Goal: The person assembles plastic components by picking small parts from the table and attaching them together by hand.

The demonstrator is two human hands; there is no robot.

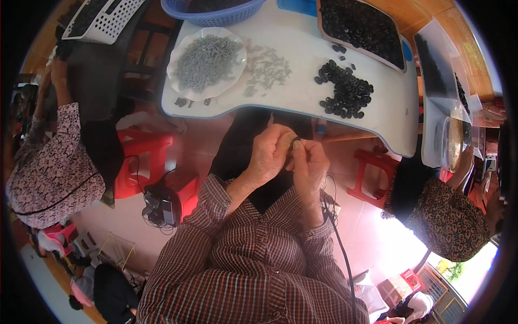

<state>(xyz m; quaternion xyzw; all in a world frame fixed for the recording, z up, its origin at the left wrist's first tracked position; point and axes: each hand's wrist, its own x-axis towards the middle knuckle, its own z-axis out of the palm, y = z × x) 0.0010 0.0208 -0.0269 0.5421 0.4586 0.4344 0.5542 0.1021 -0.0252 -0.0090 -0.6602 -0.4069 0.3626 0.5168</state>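
My left hand [271, 152] and my right hand [310, 164] meet just below the white table's front edge [280, 110]. Both pinch a small black ring [296, 143] between their fingertips; whether a grey piece is in it I cannot tell. On the table above lie a loose heap of black rings [345, 92], a scatter of small grey parts [267, 69] and a white scalloped plate [182, 86] piled with more grey parts. My checked sleeves come up from the bottom.
A tray full of black rings [360, 27] and a blue basket [216, 13] stand at the table's far side. Red plastic stools [143, 156] stand on the floor. One person sits at the left [51, 173], another at the right [448, 216].
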